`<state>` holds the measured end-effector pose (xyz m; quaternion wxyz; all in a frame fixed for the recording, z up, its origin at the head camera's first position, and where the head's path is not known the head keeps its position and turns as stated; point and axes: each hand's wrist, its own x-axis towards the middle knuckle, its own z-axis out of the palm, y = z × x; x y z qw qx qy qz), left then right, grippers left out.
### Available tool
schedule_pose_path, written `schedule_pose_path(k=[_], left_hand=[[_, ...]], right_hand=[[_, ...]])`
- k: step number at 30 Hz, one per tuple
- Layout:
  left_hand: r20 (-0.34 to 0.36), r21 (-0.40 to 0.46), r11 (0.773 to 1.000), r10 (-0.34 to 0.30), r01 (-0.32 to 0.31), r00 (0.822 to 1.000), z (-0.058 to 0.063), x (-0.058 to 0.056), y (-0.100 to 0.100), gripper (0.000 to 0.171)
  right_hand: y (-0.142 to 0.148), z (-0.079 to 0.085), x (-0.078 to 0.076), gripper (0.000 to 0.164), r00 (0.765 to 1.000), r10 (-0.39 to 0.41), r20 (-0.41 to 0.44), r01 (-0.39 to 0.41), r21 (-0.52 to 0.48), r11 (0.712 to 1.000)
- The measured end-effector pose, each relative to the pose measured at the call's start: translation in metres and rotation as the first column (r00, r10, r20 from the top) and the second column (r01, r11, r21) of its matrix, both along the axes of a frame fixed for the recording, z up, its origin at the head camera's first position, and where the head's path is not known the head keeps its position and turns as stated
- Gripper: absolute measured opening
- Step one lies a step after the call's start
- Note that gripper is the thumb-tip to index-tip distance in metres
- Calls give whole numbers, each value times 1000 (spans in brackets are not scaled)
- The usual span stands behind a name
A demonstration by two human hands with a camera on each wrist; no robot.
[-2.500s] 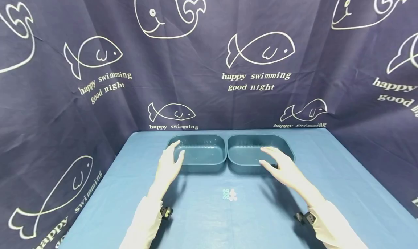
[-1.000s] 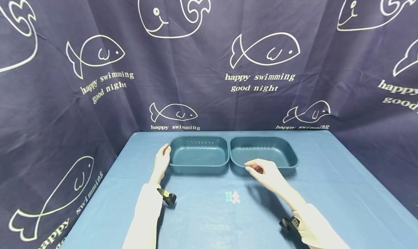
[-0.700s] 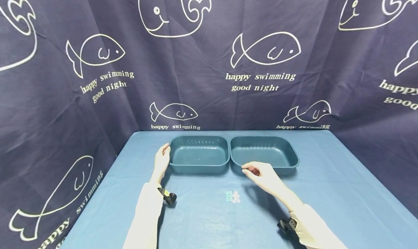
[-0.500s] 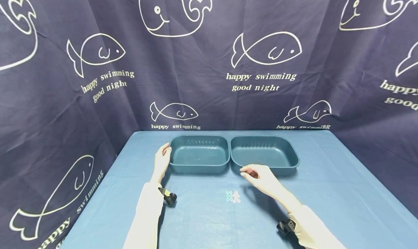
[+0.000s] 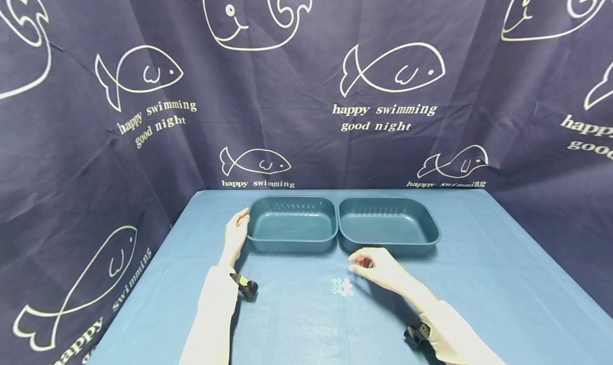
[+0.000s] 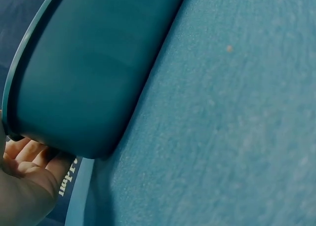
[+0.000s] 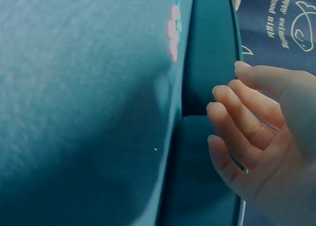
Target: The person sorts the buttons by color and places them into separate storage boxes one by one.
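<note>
My left hand (image 5: pixel 235 233) holds the left end of the left teal bin (image 5: pixel 292 246); in the left wrist view its curled fingers (image 6: pixel 30 149) lie against the bin's end under the rim. Just in front of the right teal bin (image 5: pixel 390 246), my right hand (image 5: pixel 380 269) hovers palm inward. Its fingers (image 7: pixel 237 132) bend loosely, the thumb stands apart from them, and nothing is between. Slightly left of that hand, a tight cluster of small round pieces lies on the table: mint-green ring-like ones (image 5: pixel 337 285) and pink ones (image 5: pixel 347 287). Their exact kind is too small to tell.
Both bins stand side by side near the table's back edge, their inner ends touching or nearly so. Light-blue cloth covers the table (image 5: pixel 297 317). A dark blue curtain (image 5: pixel 306 136) with fish and whale drawings rises behind and along both sides.
Over the span, my left hand has moved from over the left bin to its outer end. My right hand has come leftward and nearer from the right bin, its fingers bending more. The pieces lie unmoved.
</note>
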<state>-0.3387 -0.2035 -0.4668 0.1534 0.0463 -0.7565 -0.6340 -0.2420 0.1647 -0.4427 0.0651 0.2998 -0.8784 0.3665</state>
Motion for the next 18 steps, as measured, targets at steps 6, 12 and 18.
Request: schedule_pose_path(k=[6, 12, 18], left_hand=[[-8, 0, 1000, 9, -9, 1000, -1, 1, 1, 37], [-10, 13, 1000, 8, -8, 1000, -1, 1, 1, 37], [-2, 6, 1000, 15, -15, 1000, -2, 2, 1, 37]], right_hand=[[-1, -8, -5, 16, 999, 30, -35, -29, 6, 1000], [0, -13, -7, 13, 998, 40, -49, -40, 2, 999], [-1, -12, -8, 10, 997, 70, -18, -70, 14, 997]])
